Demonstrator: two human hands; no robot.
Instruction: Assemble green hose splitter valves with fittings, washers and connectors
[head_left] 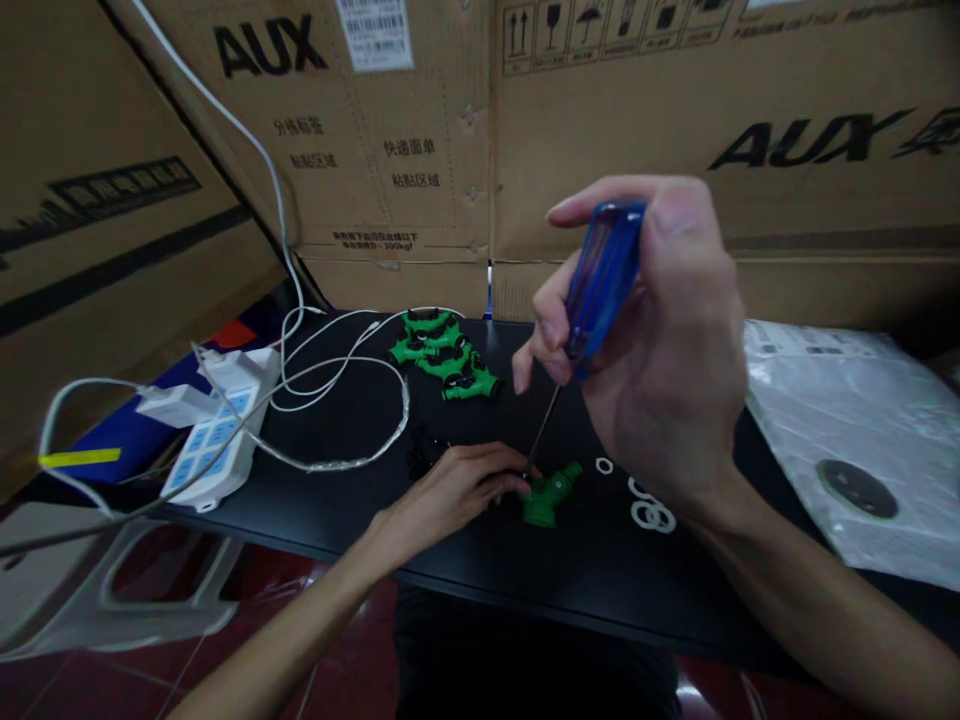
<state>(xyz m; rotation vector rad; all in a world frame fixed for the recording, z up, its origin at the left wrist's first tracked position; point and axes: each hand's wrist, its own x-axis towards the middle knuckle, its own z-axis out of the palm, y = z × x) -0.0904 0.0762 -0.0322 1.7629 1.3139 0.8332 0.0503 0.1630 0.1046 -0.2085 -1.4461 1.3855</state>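
My right hand (652,330) is closed round the blue handle of a screwdriver (604,270). Its thin metal shaft slants down to the left, and the tip meets a green Y-shaped hose splitter (551,495) on the table. With fingers pressed together, my left hand (469,480) grips the left arm of that splitter close to the tip. The fingers hide that end, so what the tip rests on cannot be made out. White ring washers (652,515) lie to the right of the splitter, with a single one (604,466) closer to it.
Several green splitters with black parts (446,355) are piled at the back of the black table (360,510). Small black pieces (424,450) lie behind my left hand. A white power strip (225,430) with cables is at left, a plastic bag (825,430) at right. Cardboard boxes (420,130) wall the back.
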